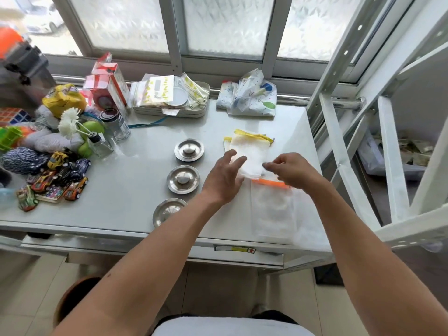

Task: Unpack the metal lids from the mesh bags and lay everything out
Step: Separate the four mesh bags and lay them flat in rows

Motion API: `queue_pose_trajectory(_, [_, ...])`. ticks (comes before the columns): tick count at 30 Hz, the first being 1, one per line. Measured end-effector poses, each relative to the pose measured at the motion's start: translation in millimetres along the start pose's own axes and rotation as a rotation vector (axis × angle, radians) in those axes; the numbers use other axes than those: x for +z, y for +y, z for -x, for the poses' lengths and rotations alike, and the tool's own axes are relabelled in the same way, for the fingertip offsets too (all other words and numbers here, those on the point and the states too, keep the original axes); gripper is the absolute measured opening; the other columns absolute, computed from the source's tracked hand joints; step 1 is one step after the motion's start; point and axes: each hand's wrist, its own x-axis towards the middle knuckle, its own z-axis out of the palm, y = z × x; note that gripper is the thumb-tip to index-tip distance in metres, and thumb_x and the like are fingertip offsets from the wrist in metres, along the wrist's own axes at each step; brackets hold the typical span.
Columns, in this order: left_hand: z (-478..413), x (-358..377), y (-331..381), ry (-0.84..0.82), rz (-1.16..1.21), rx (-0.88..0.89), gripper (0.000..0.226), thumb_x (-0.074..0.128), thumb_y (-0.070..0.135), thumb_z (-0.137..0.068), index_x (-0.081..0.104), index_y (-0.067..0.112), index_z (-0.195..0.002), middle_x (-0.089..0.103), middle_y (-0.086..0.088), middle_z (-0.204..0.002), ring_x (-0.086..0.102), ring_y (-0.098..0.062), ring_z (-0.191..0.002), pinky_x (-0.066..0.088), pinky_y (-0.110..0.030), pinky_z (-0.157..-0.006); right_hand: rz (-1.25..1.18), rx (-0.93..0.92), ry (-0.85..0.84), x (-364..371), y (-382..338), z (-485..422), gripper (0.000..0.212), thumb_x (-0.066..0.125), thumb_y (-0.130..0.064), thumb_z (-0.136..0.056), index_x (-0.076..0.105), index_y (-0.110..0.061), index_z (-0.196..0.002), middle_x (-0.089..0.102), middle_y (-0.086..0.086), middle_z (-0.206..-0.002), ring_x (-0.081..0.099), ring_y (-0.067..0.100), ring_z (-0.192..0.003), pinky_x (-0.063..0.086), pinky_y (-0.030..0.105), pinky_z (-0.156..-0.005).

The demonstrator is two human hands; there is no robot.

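Observation:
Three round metal lids lie in a slanting row on the white table: the far lid [189,150], the middle lid [183,179] and the near lid [167,210], partly behind my left forearm. To their right lie flat white mesh bags with yellow trim [249,147], stacked. Nearer me lies a mesh bag with an orange top edge [272,209]. My left hand [224,178] hovers with fingers spread over the lower edge of the yellow-trimmed bags. My right hand [291,172] pinches the corner of a yellow-trimmed bag between thumb and fingertips.
Toy cars [60,177], glass jars [114,127], a green fruit and other clutter crowd the table's left side. A tray of packets [172,98] and a patterned cloth bundle [249,98] sit at the back. A white metal rack [388,141] stands right of the table.

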Motion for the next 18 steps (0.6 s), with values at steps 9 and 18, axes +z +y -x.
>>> queue_pose_trajectory(9, [-2,-4,2,0.052,0.003,-0.282,0.061,0.066,0.022,-0.082,0.038,0.02,-0.137,0.065,-0.013,-0.11,0.055,-0.035,-0.11,0.05,-0.044,-0.083,-0.197,0.187,0.183,37,-10,-42,0.035,0.077,-0.035,-0.071,0.067,-0.004,-0.084,0.069,0.011,-0.078,0.064,0.026,-0.073,0.04,0.027,-0.053])
queue_pose_trajectory(18, [-22,-10,8,-0.001,0.67,-0.527,0.05,0.067,0.024,-0.08,0.054,0.026,-0.129,0.063,-0.003,-0.129,0.057,-0.014,-0.115,0.046,-0.03,-0.097,-0.435,0.105,0.149,41,-8,-50,0.014,0.064,-0.009,-0.077,0.061,-0.02,-0.069,0.062,0.0,-0.068,0.058,0.016,-0.063,0.043,0.024,-0.056])
